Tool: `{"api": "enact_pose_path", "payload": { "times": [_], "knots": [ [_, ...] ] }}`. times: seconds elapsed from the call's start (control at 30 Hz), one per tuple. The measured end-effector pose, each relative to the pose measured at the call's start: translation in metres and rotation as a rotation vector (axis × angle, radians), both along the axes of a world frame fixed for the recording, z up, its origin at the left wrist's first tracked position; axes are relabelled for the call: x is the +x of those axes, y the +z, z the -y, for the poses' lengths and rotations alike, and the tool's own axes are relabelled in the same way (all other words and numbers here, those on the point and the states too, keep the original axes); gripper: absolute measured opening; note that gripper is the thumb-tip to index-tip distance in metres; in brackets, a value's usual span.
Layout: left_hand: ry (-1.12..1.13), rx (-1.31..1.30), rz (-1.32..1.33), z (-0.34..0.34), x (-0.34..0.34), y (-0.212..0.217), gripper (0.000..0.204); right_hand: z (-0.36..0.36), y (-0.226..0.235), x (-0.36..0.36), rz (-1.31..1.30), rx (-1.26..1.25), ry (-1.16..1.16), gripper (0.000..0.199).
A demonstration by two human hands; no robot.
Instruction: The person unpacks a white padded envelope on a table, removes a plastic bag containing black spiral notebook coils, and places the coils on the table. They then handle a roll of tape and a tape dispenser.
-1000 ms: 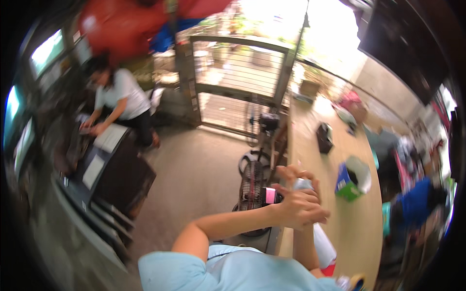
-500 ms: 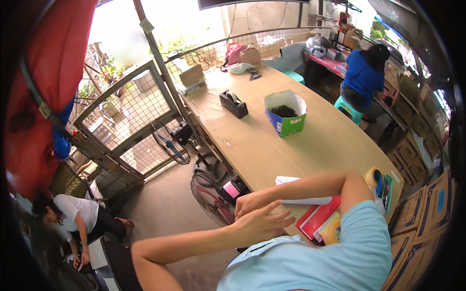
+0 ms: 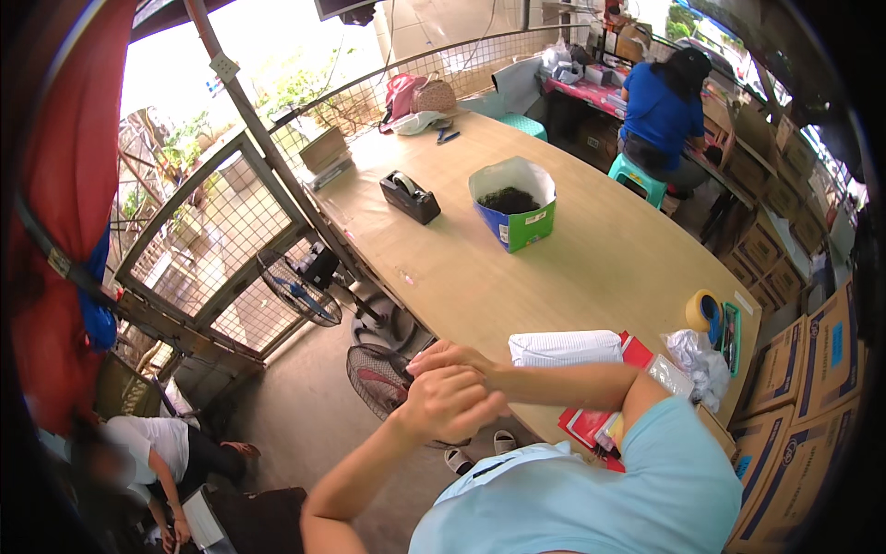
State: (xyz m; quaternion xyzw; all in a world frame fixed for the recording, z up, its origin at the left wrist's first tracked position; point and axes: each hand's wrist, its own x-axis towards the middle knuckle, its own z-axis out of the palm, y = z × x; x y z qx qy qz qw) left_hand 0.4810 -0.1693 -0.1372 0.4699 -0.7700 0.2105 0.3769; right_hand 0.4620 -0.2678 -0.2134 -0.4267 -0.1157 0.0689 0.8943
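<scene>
Where curled hands (image 3: 448, 403) overlap, contact unclear; smooth tabletop (image 3: 600, 277) nearby.

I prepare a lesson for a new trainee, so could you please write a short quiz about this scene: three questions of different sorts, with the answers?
1. True or false: the co-worker in blue sits on a red stool.
2. What lies on the table, just above the person's right forearm in the picture: (a) a kettle, (b) a white package, (c) a desk lamp?
3. Fill in: the lower hand in the picture is the person's ____ one.

Key:
1. False; the stool is green.
2. b.
3. left; the right hand appears above it.
</scene>
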Motion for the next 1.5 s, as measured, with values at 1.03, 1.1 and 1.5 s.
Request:
{"api": "enact_pose_path", "payload": {
  "times": [1.03, 1.1, 1.5],
  "knots": [
    [1.116, 0.196, -1.296, -0.066, -0.003, -0.147, 0.074, 0.410, -0.074, 0.210, -0.580, -1.519, -0.750, 0.030],
    [1.100, 0.206, -1.285, -0.070, 0.004, -0.150, 0.074, 0.447, -0.084, 0.182, -0.286, -1.831, -0.777, 0.036],
    [0.468, 0.715, -0.809, 0.035, -0.001, -0.152, 0.101, 0.270, 0.004, -0.207, -0.439, -1.496, -1.545, 0.019]
  ]
}}
